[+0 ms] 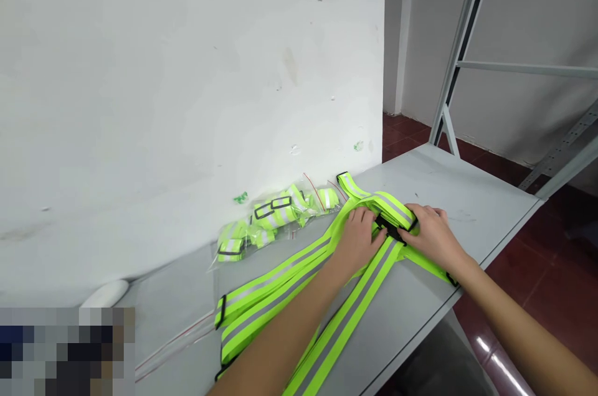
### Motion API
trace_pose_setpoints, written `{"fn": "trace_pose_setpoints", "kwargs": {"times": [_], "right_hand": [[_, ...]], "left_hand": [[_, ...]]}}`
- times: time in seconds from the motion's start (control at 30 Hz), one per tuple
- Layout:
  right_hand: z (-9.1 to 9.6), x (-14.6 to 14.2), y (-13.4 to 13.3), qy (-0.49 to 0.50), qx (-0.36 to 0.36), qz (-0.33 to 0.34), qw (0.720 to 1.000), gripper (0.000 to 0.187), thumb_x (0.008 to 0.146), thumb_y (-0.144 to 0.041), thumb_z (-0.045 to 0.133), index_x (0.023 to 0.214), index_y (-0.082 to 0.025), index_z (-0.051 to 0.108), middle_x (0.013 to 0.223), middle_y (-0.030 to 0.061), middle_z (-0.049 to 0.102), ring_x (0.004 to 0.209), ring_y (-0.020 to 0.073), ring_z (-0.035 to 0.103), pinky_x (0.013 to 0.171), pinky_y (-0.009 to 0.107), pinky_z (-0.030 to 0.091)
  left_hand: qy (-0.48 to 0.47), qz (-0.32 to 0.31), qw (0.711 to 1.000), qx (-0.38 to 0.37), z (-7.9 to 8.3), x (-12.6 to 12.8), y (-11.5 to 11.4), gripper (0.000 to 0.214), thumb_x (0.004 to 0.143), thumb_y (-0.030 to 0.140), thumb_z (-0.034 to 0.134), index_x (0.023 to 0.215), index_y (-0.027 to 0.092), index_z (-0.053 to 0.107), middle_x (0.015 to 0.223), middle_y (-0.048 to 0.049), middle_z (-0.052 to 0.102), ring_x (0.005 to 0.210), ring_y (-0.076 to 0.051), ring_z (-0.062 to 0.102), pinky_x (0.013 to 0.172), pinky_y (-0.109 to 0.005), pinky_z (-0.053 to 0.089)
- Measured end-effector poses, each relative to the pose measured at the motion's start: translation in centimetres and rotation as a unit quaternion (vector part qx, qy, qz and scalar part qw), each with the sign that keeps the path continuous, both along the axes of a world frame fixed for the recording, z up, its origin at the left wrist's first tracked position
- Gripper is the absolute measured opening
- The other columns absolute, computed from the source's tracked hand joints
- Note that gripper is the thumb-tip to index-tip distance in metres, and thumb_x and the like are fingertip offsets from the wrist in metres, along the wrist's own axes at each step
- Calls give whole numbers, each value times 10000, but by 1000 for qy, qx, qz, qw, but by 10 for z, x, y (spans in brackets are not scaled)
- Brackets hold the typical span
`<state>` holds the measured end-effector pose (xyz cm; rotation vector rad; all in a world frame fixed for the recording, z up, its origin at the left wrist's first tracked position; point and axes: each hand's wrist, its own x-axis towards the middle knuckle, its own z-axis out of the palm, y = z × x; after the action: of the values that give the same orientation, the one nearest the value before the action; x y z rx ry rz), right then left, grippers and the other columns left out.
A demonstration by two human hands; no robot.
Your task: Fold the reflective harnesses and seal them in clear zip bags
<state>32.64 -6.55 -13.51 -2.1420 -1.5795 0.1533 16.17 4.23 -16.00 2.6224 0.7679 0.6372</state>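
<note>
Gripping, both closed: left hand point(357, 240) and right hand point(432, 237) on the black buckle point(389, 228) of a reflective lime safety vest point(348, 321), spread on the grey counter point(467, 197) at 12 o'clock, apparently steadying it; bagged reflective bands point(266, 218) at 11 o'clock.

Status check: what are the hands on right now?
Left hand and right hand on reflective yellow vest straps, black buckle between them. Bagged vests against the wall.

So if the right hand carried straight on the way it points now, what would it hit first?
The neon yellow reflective strap with its grey stripe, right at the tips of the right hand; it seems already touching. The black buckle sits just beside that line, though depth is unclear.
</note>
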Motion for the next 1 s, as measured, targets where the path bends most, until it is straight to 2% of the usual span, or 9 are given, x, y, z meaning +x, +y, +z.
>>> {"fn": "trace_pose_setpoints", "kwargs": {"times": [0.17,0.33,0.43,0.57,0.73,0.87,1.0], "right_hand": [[-1,2,-2,1,-12,6,1000,398,822,-423,567,1156,-205,576,1094,86,678,1034,293,574,927,435,307],[-5,-5,1,12,-2,5,1000,397,842,-433,559,1166,-204,563,1110,92,660,1038,295,568,917,439,314],[-8,-9,2,18,1,4,1000,357,852,-424,553,1141,-216,568,1095,88,658,1025,297,562,902,440,321],[-7,-12,3,44,20,10,999,348,871,-443,542,1142,-227,564,1118,81,657,1036,298,564,900,442,332],[4,-16,3,83,69,10,994,338,892,-395,532,1193,-243,511,1148,60,658,981,264,603,936,452,339],[15,-21,0,119,72,27,990,359,915,-381,509,1246,-250,465,1118,51,662,893,244,618,878,424,408],[22,-25,-2,138,87,59,985,402,933,-367,485,1316,-258,428,1219,79,611,1030,270,596,837,396,457]], "left_hand": [[19,45,997,-54,2,3,0,401,882,446,526,1167,164,512,1157,-129,558,1107,-310,496,919,-457,433],[25,97,982,-161,16,15,2,322,779,413,647,976,175,557,1086,-136,606,1099,-353,520,914,-483,389],[14,85,971,-223,23,17,9,315,725,402,699,902,200,534,999,-89,654,986,-307,597,833,-421,432],[-30,60,958,-278,27,15,16,340,713,369,717,920,226,488,860,-16,663,788,-209,636,643,-296,443],[-149,18,894,-423,35,12,12,369,709,317,744,936,226,468,817,1,682,710,-162,618,633,-272,422],[-200,21,854,-479,44,7,3,334,741,322,739,922,220,478,891,-25,702,806,-176,654,725,-306,456],[-243,-5,822,-516,46,5,-3,379,738,333,759,945,216,464,905,-39,702,852,-194,671,785,-349,479]]}}
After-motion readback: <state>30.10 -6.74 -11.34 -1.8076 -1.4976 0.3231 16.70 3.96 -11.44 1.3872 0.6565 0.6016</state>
